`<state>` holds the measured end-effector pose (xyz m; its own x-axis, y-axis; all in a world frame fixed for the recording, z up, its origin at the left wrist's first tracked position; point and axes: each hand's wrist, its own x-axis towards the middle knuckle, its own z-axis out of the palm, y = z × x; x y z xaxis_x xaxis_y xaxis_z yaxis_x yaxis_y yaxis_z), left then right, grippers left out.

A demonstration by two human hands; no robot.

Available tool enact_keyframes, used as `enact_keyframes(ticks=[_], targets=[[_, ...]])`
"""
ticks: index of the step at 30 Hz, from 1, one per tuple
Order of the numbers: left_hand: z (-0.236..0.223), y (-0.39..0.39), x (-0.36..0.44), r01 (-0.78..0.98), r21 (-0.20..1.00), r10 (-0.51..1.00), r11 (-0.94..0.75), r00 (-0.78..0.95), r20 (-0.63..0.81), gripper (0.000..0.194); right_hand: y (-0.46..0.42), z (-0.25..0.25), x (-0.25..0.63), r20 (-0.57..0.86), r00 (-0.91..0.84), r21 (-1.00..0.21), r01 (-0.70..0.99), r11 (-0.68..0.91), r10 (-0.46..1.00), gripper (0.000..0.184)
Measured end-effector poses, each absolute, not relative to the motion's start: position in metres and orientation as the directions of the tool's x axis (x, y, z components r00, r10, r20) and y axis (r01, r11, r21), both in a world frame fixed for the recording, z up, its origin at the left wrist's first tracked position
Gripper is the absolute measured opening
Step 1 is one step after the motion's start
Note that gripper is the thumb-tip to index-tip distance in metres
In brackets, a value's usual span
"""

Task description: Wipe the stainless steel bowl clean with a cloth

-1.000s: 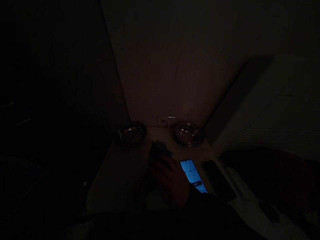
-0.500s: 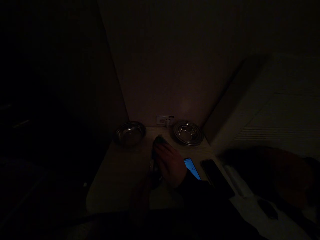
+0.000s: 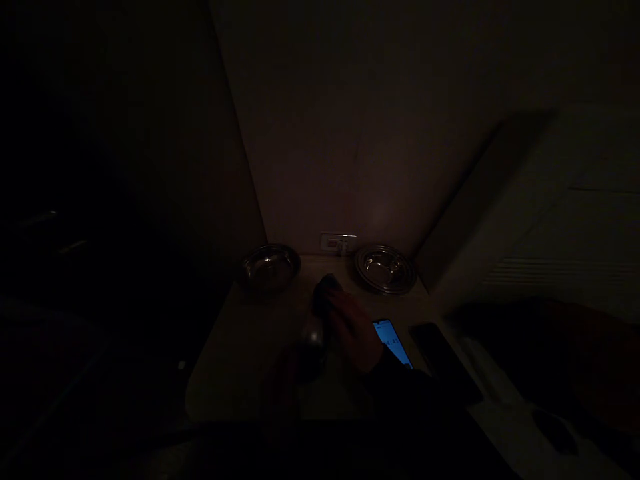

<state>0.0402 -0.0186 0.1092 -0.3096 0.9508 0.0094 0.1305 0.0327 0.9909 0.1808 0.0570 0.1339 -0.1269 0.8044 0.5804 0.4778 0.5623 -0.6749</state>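
The picture is very dark. My right hand (image 3: 356,330) reaches in from the right over the small table, its fingers closed on a dark cloth-like wad (image 3: 326,293). Just below the wad is a dark rounded object (image 3: 313,357) with a shiny spot; its kind is too dim to make out. My left hand (image 3: 281,383) shows only faintly at the lower left of that object and seems to hold its edge, most of the fingers being lost in shadow.
A steel bowl (image 3: 269,268) stands at the table's back left, and stacked steel plates (image 3: 385,269) at the back right. Between them a wall socket (image 3: 339,243) holds a plug. A lit phone (image 3: 393,343) and a dark phone-like slab (image 3: 445,360) lie to the right.
The whole view has shifted slightly right. My right hand with the wad has moved a little right, off the dark object, so its shiny spot now shows.
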Motion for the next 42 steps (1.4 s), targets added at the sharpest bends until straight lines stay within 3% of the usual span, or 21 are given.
enact_keyframes(ticks=[6, 14, 18, 23, 26, 30, 35, 40, 42], targets=[[0.107, -0.023, 0.040, 0.194, 0.978, 0.931, 0.074, -0.364, 0.002, 0.029, 0.043, 0.127, 0.186, 0.375, 0.062, -0.884, 0.326, 0.336, 0.925, 0.030], [0.110, -0.020, 0.033, 0.230, 0.969, 0.939, 0.090, -0.345, -0.005, 0.036, 0.030, 0.126, 0.183, 0.330, 0.209, -0.930, 0.241, 0.279, 0.920, 0.028], [0.109, -0.021, 0.029, 0.216, 0.971, 0.939, 0.102, -0.342, -0.023, 0.042, 0.023, 0.126, 0.183, 0.330, 0.198, -0.921, 0.281, 0.269, 0.923, 0.026], [0.101, -0.016, 0.030, 0.134, 0.982, 0.943, 0.132, -0.323, -0.082, 0.045, 0.008, 0.121, 0.182, 0.492, 0.046, -0.795, 0.432, 0.427, 0.869, 0.030], [0.090, -0.017, 0.031, 0.136, 0.983, 0.934, 0.126, -0.349, -0.072, 0.041, -0.004, 0.119, 0.180, 0.629, -0.095, -0.604, 0.565, 0.562, 0.772, 0.032], [0.081, -0.023, 0.033, 0.181, 0.979, 0.933, 0.088, -0.359, -0.018, 0.029, -0.002, 0.124, 0.181, 0.669, -0.256, -0.365, 0.705, 0.608, 0.698, 0.032], [0.087, -0.020, 0.037, 0.181, 0.980, 0.943, 0.082, -0.332, -0.018, 0.034, 0.017, 0.133, 0.184, 0.665, -0.226, -0.364, 0.734, 0.573, 0.712, 0.032], [0.087, -0.017, 0.037, 0.151, 0.984, 0.951, 0.091, -0.306, -0.041, 0.041, 0.011, 0.130, 0.183, 0.689, -0.311, -0.314, 0.686, 0.657, 0.654, 0.030], [0.085, -0.018, 0.038, 0.152, 0.983, 0.950, 0.101, -0.307, -0.050, 0.043, 0.013, 0.129, 0.184, 0.682, -0.284, -0.348, 0.686, 0.640, 0.674, 0.030]])
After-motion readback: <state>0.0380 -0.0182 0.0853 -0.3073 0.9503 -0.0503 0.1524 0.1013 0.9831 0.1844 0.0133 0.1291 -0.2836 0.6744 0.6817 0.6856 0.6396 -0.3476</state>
